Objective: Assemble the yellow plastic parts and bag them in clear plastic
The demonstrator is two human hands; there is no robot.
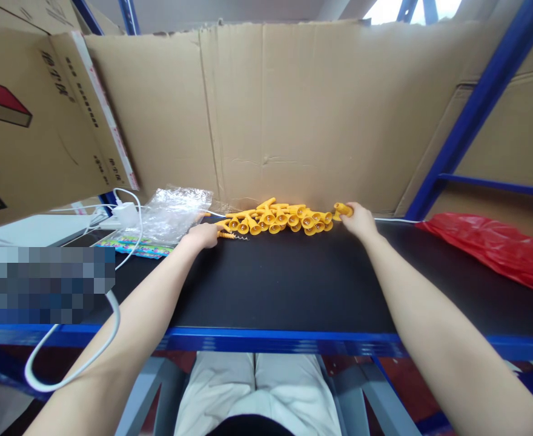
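Note:
A heap of small yellow plastic parts (pixel 284 219) lies at the back of the black shelf top (pixel 284 284), against a cardboard wall. My left hand (pixel 203 235) reaches to the heap's left end, fingers closed on a yellow screw-shaped piece (pixel 226 235); a small metal spring (pixel 243 238) lies beside it. At the heap's right end my right hand (pixel 360 221) has its fingers closed round one yellow part (pixel 343 210). Both forearms stretch across the shelf.
A clear plastic bag (pixel 171 213) lies left of the heap on colourful packets (pixel 132 246). A white charger (pixel 125 213) and cable (pixel 73 369) trail off the left edge. A red plastic bag (pixel 498 251) sits at right by a blue rack post (pixel 475 109). Cardboard boxes (pixel 34 121) stand at left.

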